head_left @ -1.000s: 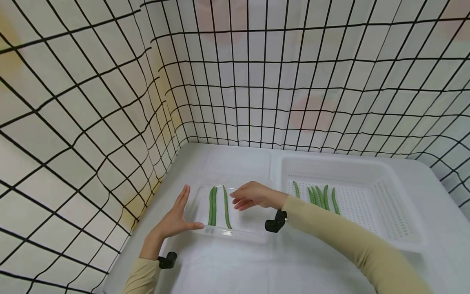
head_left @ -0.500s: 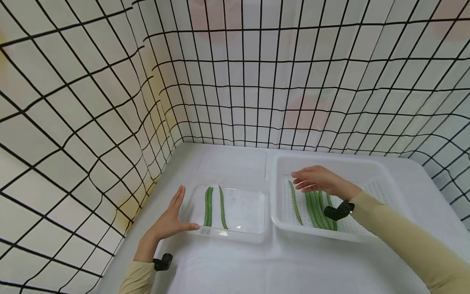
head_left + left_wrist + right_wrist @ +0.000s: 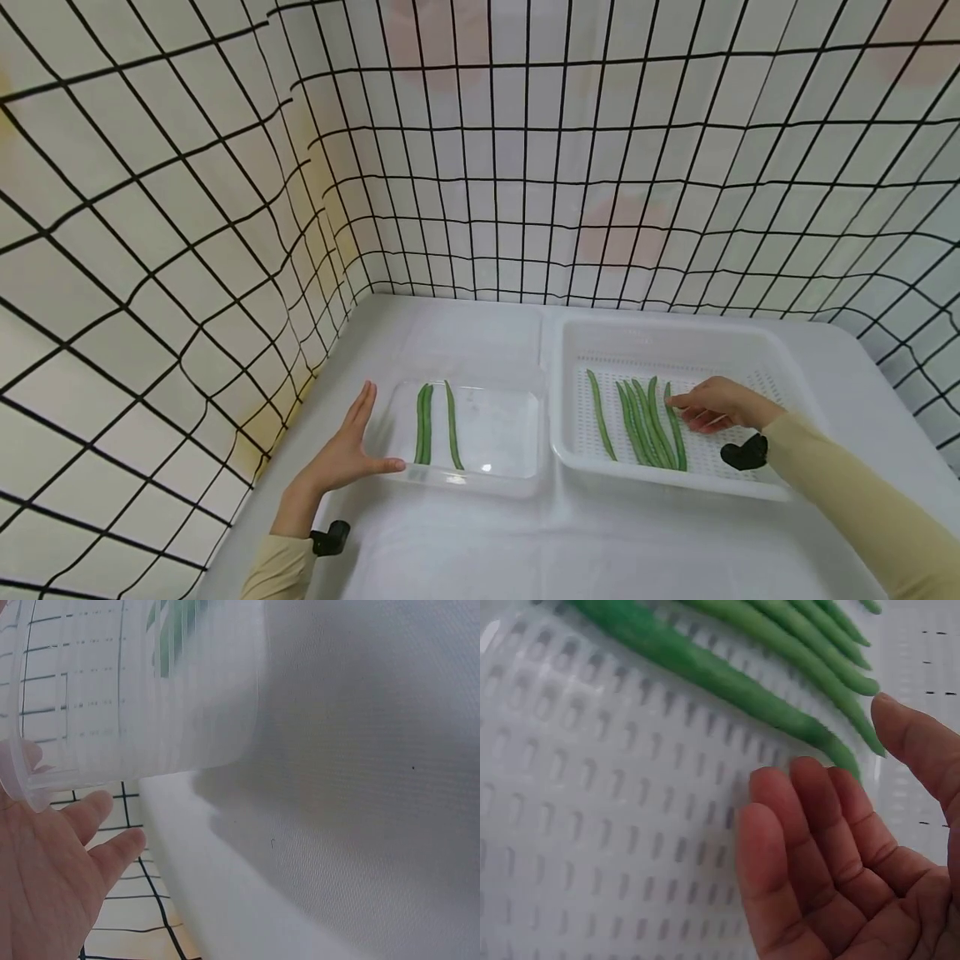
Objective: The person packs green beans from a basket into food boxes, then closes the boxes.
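Observation:
My left hand [image 3: 348, 450] spreads its straight fingers along the left side of a clear plastic container [image 3: 498, 482], thumb at the front rim. Three green beans lie lengthwise in it: a close pair [image 3: 423, 423] and a single bean [image 3: 453, 425] to their right. My right hand [image 3: 722, 403] is over the white perforated basket [image 3: 564, 408], at the rightmost green bean [image 3: 677, 429]. In the right wrist view, that bean's far end [image 3: 840, 754] lies between the parted thumb [image 3: 907, 735] and fingers; no grip on it shows.
Several more green beans [image 3: 637, 425] lie side by side in the basket, with one [image 3: 600, 417] apart at its left. Both containers stand side by side on a white table [image 3: 465, 550]. Black wire grid [image 3: 517, 200] over pale cloth walls the back and left.
My right hand has moved from above the clear container rightward into the white basket, down to the rightmost bean. My left hand keeps its place at the container; the view has shifted slightly.

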### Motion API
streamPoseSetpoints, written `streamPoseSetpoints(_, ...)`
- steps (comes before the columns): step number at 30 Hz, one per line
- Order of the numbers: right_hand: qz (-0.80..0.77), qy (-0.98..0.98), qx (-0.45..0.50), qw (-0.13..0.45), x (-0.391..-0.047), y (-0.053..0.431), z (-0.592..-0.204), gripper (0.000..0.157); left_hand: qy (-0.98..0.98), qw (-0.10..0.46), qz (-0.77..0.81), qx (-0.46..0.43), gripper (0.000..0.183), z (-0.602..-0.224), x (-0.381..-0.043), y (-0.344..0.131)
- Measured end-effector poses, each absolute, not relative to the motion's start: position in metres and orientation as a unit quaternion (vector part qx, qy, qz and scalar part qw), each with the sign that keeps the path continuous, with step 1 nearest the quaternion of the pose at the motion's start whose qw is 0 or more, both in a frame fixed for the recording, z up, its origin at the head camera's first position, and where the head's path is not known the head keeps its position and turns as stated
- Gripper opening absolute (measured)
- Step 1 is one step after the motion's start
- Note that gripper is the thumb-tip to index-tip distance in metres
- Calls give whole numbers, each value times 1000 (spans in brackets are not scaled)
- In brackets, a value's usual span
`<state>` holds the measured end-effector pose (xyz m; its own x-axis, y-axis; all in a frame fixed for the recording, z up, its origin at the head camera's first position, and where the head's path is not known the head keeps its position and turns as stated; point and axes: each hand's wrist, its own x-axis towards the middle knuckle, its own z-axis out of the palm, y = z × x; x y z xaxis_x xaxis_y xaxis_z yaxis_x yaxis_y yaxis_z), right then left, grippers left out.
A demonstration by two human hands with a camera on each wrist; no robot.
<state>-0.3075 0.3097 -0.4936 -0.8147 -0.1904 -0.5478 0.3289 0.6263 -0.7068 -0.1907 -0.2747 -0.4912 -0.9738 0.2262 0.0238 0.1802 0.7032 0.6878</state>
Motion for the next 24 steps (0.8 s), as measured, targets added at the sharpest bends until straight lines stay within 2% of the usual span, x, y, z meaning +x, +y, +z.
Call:
streamPoseSetpoints(8,-399,871,45,283,-306,300,-508,36,919,27,375,119,127,-490,-192,-274)
streamPoseSetpoints(13,-403,869,41,286,-309,295,-504,29,919,29,376,115,128,-491,-192,-273)
streamPoseSetpoints(18,-459,835,21,302,-315,299,-489,26,919,26,377,116,129,-493,-192,-273)
streamPoseSetpoints(24,-534,787,-37,307,-323,295,-456,33,921,23,372,117,129,-492,-192,-275)
